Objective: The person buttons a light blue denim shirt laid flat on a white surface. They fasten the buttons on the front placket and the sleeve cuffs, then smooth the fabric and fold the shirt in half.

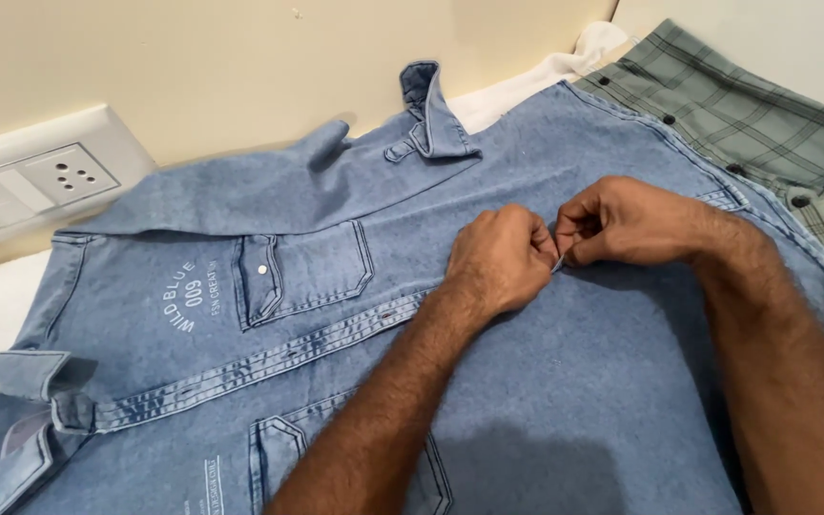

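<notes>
Head view, looking down at a light blue denim shirt (545, 401) spread flat and filling most of the frame, its collar (431, 114) up at twelve o'clock. Both hands meet just right of centre, on the shirt's button placket (269, 358). The left hand (500, 259) is curled into a loose fist, thumb and fingers pinching the denim edge. Right beside it, at its three o'clock, the right hand (622, 221) is clenched too, fingertips nipping the same bit of fabric. The two hands touch knuckle to knuckle, and whatever small thing sits between the fingertips is hidden. At nine o'clock from the hands lies a flap chest pocket (302, 272) with a metal stud, white printed lettering just beyond it. A second pocket (283, 463) shows at seven o'clock. Up at two o'clock a green checked shirt with dark buttons (746, 114) lies partly under the denim, and a strip of white cloth (536, 81) peeks out at one o'clock. On the cream wall at ten o'clock sits a white switch-and-socket plate (40, 181)
</notes>
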